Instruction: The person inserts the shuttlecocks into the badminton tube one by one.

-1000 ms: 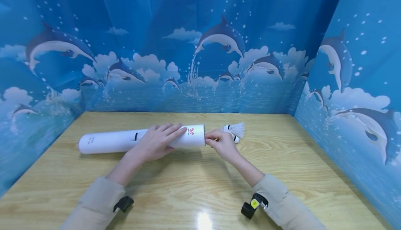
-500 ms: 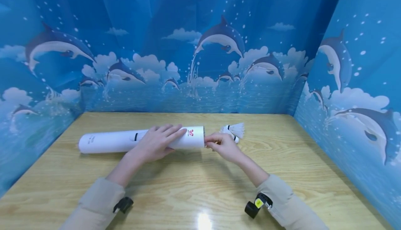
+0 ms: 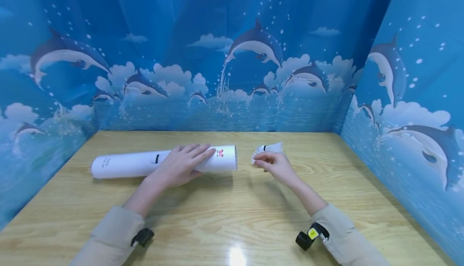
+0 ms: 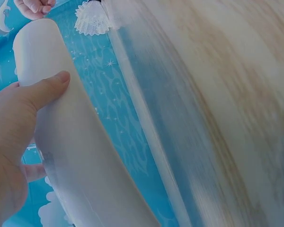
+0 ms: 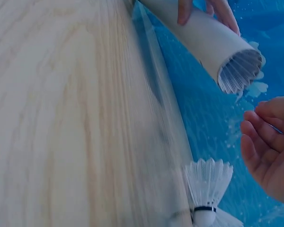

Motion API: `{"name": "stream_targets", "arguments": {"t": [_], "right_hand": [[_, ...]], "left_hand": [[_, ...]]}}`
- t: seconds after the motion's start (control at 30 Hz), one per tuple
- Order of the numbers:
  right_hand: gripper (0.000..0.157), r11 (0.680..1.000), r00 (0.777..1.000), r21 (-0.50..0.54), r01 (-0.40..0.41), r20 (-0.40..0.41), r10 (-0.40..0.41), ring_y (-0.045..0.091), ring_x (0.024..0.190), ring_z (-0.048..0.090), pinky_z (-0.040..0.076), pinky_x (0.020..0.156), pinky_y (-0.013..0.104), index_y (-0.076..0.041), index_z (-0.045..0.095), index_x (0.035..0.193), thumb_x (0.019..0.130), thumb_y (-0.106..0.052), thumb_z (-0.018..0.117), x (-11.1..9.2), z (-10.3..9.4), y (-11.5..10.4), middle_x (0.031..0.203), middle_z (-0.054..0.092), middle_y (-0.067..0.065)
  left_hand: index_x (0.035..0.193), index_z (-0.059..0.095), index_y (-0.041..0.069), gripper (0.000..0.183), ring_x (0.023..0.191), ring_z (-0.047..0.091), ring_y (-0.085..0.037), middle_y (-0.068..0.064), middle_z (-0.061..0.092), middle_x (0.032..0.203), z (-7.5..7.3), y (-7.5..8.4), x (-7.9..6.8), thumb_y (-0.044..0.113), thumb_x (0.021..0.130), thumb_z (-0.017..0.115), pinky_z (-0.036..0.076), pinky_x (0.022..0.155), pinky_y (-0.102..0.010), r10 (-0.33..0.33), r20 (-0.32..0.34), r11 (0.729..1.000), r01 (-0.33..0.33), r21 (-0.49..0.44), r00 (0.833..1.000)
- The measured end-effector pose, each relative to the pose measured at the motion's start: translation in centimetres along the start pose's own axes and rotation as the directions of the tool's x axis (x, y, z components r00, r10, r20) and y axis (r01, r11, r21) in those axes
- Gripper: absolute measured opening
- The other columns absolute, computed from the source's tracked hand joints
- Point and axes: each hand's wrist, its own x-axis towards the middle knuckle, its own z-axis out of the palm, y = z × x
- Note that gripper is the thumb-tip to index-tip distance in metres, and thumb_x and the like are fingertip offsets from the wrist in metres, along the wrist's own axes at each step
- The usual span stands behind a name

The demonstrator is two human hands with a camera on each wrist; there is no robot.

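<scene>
A long white shuttlecock tube (image 3: 127, 164) with a red logo lies crosswise on the table. My left hand (image 3: 181, 165) grips it from above near its right end, thumb on the near side (image 4: 52, 90). In the right wrist view, ridged shuttlecock feathers (image 5: 240, 71) show inside the tube's open mouth. My right hand (image 3: 277, 167) hovers right of the mouth, fingers loosely bent, with nothing visible in it. Just behind it lie two white feather shuttlecocks: one (image 3: 274, 148) has its skirt to the right, the other (image 3: 255, 156) shows its skirt to the left, partly hidden by the hand.
The wood-grain table (image 3: 203, 225) carries the tube and shuttlecocks. A blue dolphin-print curtain (image 3: 174, 56) stands along its back edge and both sides. Black wrist cameras (image 3: 143, 237) hang at both sleeves.
My right hand has drawn back from the tube's mouth to the right, in front of the shuttlecocks. The left hand keeps its hold, and the tube has barely moved.
</scene>
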Motion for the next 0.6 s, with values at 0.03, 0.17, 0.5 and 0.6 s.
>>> {"name": "stream_targets", "arguments": {"t": [0.03, 0.17, 0.5, 0.6], "right_hand": [[0.022, 1.000, 1.000, -0.002, -0.007, -0.012, 0.007, 0.027, 0.081, 0.061, 0.053, 0.069, 0.047, 0.004, 0.066, 0.105, 0.090, -0.012, 0.062, 0.0, -0.3, 0.2, 0.095, 0.067, 0.014], [0.024, 0.999, 0.998, -0.030, -0.013, -0.062, 0.011, 0.026, 0.079, 0.060, 0.053, 0.067, 0.042, 0.006, 0.065, 0.105, 0.088, -0.010, 0.063, 0.1, -1.6, 0.9, 0.090, 0.066, 0.014], [0.028, 0.993, 0.991, -0.116, -0.039, -0.129, 0.024, 0.032, 0.094, 0.059, 0.049, 0.080, 0.040, 0.007, 0.061, 0.111, 0.087, -0.008, 0.063, 1.5, -3.6, 2.2, 0.097, 0.066, 0.016], [0.032, 0.991, 0.993, -0.124, -0.052, -0.108, 0.039, 0.034, 0.097, 0.059, 0.049, 0.082, 0.041, 0.009, 0.059, 0.114, 0.087, -0.007, 0.063, 2.0, -3.6, 2.6, 0.101, 0.065, 0.019]], "left_hand": [[0.142, 0.038, 0.017, 0.083, 0.119, 0.048, -0.028, -0.007, 0.045, 0.139, 0.0, 0.0, 0.0, 0.028, 0.072, 0.080, 0.047, 0.087, -0.052, 0.001, 0.002, 1.000, -0.001, 0.002, 1.000], [0.143, 0.038, 0.017, 0.083, 0.119, 0.048, -0.028, -0.007, 0.045, 0.140, 0.1, 0.0, 0.0, 0.029, 0.072, 0.080, 0.047, 0.086, -0.052, 0.003, 0.005, 1.000, -0.003, 0.008, 1.000], [0.142, 0.039, 0.017, 0.082, 0.119, 0.047, -0.029, -0.008, 0.046, 0.139, 0.0, 0.0, 0.0, 0.028, 0.072, 0.080, 0.047, 0.085, -0.053, -0.002, 0.005, 1.000, 0.002, 0.000, 1.000], [0.142, 0.039, 0.017, 0.082, 0.119, 0.047, -0.029, -0.007, 0.045, 0.139, -0.1, 0.0, 0.0, 0.028, 0.072, 0.080, 0.047, 0.086, -0.053, -0.005, 0.009, 1.000, 0.005, -0.004, 1.000]]}}
